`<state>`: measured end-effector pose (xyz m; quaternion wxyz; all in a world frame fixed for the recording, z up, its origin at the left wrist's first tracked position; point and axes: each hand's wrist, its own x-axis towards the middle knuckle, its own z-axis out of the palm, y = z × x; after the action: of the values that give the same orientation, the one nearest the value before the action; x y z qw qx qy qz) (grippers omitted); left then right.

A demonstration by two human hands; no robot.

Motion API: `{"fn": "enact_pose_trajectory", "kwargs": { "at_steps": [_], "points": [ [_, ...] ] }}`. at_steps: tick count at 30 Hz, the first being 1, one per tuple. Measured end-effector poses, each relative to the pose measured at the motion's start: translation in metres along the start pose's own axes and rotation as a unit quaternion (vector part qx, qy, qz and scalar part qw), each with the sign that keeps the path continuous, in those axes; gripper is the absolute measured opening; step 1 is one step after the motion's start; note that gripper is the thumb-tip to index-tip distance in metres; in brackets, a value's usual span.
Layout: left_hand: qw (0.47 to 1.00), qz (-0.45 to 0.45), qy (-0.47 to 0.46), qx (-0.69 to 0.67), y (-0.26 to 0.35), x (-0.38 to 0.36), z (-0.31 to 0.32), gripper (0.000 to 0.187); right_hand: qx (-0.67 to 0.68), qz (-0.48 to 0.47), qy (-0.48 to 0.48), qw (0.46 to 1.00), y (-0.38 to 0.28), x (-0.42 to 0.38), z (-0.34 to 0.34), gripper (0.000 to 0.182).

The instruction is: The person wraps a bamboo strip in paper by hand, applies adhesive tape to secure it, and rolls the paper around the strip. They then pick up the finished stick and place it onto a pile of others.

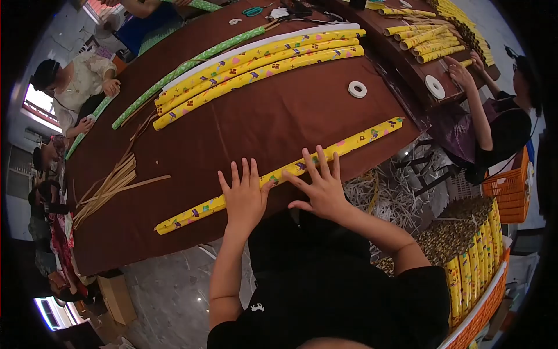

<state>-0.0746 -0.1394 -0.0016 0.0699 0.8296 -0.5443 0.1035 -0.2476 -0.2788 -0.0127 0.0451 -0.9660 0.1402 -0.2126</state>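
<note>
A long, thin roll of yellow patterned wrapping paper (203, 209) lies along the near edge of the brown table, slanting up to the right. My left hand (243, 195) rests on it left of its middle, palm down with fingers spread. Just right of that, my right hand (321, 189) lies flat across the same roll, fingers apart and thumb stretched toward the left. Neither hand is wrapped round anything. The parts of the roll under both palms are hidden.
Several yellow rolls (261, 72) and a green roll (186, 72) lie further back. A tape roll (357, 89) sits at right, wooden strips (110, 189) at left. An orange basket (494, 296) of rolls stands lower right, near paper shreds (383, 203). Other people work around the tables.
</note>
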Motion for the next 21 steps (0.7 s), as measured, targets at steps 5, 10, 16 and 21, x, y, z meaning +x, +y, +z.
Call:
{"fn": "enact_pose_trajectory", "kwargs": {
  "at_steps": [5,10,16,21],
  "points": [
    [1.000,0.002,0.011,0.009,0.001,0.000,0.001,0.061,-0.042,0.022,-0.009,0.999,0.009,-0.006,-0.001,0.073],
    [1.000,0.001,0.009,0.005,0.001,-0.001,0.001,0.061,-0.051,0.027,-0.013,0.998,0.016,-0.010,-0.002,0.071],
    [1.000,0.005,0.009,0.011,0.000,0.000,0.002,0.061,-0.030,0.011,0.013,0.999,0.017,-0.010,-0.002,0.070],
    [1.000,0.004,0.002,0.011,0.000,0.001,0.000,0.061,-0.025,-0.029,-0.012,0.999,0.006,-0.001,-0.006,0.070]
  ]
}}
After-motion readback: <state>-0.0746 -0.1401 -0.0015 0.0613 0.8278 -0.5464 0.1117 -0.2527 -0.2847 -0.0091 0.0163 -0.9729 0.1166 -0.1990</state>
